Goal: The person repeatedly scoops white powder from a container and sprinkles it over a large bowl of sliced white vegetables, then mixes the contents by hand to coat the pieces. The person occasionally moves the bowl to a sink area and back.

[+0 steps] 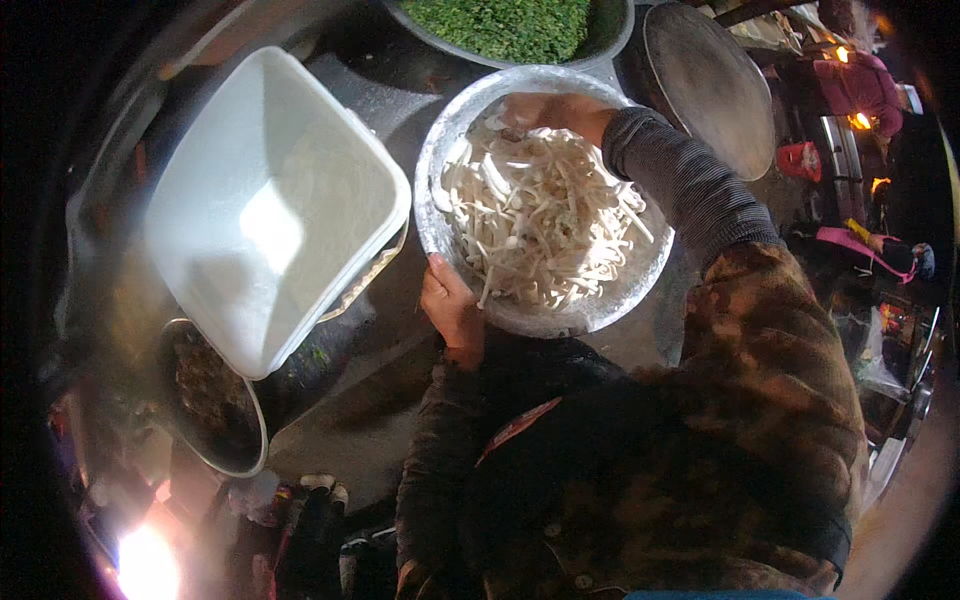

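Observation:
A round metal basin [429, 202] in front of me holds a heap of pale, thin-stemmed mushrooms [547, 217], which look like enoki. My left hand [451, 304] grips its near left rim, with the thumb over the edge. Across the basin reaches my right arm, so that my right hand [551, 112] is inside the far rim, at the back of the mushroom heap. The fingers of that hand are blurred, and whether they hold any mushrooms cannot be seen. Left of the basin is a white square plastic tub [322, 150], its mouth facing up towards me.
Beyond the basin stands a large pan [622, 34] of chopped greens [502, 26]. A round board or lid [712, 90] leans at the far right. A dark oval vessel [259, 435] lies below the tub. A person in a pink top [855, 90] and a red container [799, 161] are further right.

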Available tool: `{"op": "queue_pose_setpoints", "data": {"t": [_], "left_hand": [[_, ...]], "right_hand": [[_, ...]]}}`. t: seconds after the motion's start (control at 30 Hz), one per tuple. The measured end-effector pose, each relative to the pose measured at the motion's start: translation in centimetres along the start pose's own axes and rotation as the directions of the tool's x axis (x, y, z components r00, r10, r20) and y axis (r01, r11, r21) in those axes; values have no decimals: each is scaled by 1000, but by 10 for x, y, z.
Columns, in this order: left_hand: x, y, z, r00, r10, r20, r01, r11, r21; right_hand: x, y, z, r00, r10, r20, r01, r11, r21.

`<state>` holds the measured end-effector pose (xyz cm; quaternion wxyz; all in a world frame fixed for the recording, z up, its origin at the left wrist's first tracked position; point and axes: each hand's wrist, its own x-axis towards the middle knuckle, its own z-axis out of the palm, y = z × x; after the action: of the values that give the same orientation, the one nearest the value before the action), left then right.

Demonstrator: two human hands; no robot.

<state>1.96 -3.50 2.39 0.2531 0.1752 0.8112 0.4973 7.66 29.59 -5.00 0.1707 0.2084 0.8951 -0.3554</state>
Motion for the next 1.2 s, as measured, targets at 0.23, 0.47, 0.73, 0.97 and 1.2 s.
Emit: {"op": "queue_pose_setpoints", "data": {"t": [0.23,0.47,0.73,0.97,1.2], "left_hand": [[-2,-6,0,998,-55,19,56,997,-60],[-5,-6,0,990,-127,64,134,984,-121],[3,6,2,998,-54,14,53,998,17],[12,5,8,994,105,-25,-106,994,-29],[10,-4,8,998,64,0,-64,993,-96]], "right_hand": [[20,-39,9,909,-355,218,339,935,108],[12,-39,31,971,-76,225,30,979,199],[4,-36,6,861,-508,-4,419,706,571],[-107,-87,-53,993,105,56,-114,705,700],[-211,-93,-50,979,-100,-176,173,865,470]]}}
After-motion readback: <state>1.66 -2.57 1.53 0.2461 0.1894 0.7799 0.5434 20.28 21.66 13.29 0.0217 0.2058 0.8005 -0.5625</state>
